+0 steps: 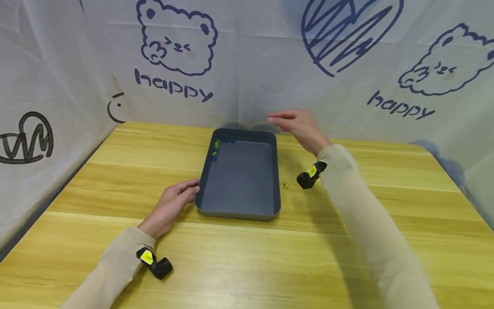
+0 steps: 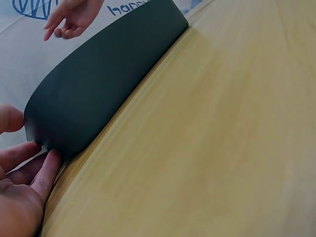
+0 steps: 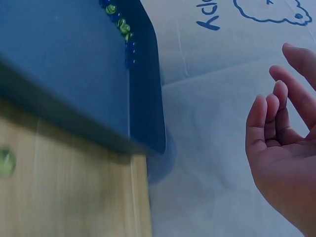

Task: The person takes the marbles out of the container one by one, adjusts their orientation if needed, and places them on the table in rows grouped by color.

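Observation:
A dark grey rectangular tray [image 1: 241, 180] lies on the wooden table. Several blue and yellow-green marbles [image 1: 217, 146] line its far left corner, along the left and back walls. To the right of the tray, one yellow-green marble [image 1: 285, 185] sits on the wood. My left hand [image 1: 170, 207] rests at the tray's near left corner, fingertips [image 2: 51, 160] touching the outer wall. Raised beyond the tray's far right corner is my right hand [image 1: 299, 128]. Its fingers [image 3: 256, 118] are loosely bent, with nothing visible between them and the thumb.
A white cloth [image 1: 254, 86] with drawn bears, a heart and lettering hangs behind the table [image 1: 239, 266]. Each sleeved forearm carries a small black camera, one at the left wrist [image 1: 160, 268] and one at the right wrist [image 1: 306, 180].

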The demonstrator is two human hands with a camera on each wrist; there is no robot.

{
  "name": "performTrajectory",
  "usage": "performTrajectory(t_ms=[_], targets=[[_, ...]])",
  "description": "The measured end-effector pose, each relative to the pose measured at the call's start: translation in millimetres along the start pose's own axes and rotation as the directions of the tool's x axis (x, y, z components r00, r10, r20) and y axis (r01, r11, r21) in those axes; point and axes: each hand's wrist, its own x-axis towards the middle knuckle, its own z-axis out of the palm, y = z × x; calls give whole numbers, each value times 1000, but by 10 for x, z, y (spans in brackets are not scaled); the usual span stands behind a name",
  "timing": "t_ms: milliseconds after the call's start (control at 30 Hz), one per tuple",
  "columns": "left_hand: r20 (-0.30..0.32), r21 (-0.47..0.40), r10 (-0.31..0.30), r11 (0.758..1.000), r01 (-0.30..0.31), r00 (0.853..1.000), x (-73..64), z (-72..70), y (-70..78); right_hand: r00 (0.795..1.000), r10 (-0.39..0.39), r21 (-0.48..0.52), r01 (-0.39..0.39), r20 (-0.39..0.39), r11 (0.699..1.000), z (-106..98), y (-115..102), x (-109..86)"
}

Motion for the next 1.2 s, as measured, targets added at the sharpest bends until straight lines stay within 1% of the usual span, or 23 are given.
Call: performTrajectory(t_ms=[167, 267, 400, 533, 733, 867, 1067, 1200], targets=[[3, -3, 4, 1000, -4, 1000, 13, -4, -16, 1000, -7, 35, 8, -11, 999, 248, -51, 157], [5, -3, 10, 1000, -9, 1000, 29, 13, -21, 1000, -8, 24, 9, -22, 1000, 385, -53, 227], [0, -5, 15, 1000, -15, 1000, 39, 11, -14, 999, -8, -20, 7, -38, 1000, 591, -1, 322], [-4, -7, 13, 1000, -13, 1000, 30, -6, -22, 1000, 16, -32, -17, -23, 999, 772, 98, 393], [-15, -6, 8, 1000, -8, 1000, 21, -17, -35, 999, 35, -59, -34, 15, 998, 917, 233, 444], [-17, -6, 12, 1000, -12, 1000, 33, 1, -30, 998, 55, -57, -54, 13, 997, 974, 314, 482], [-26, 2, 12, 1000, -12, 1000, 35, 6, -26, 997, 83, -117, -82, -3, 990, 1079, 375, 530], [-27, 2, 10, 1000, -10, 1000, 24, -2, -29, 995, 97, -126, -96, 2, 987, 1165, 392, 559]])
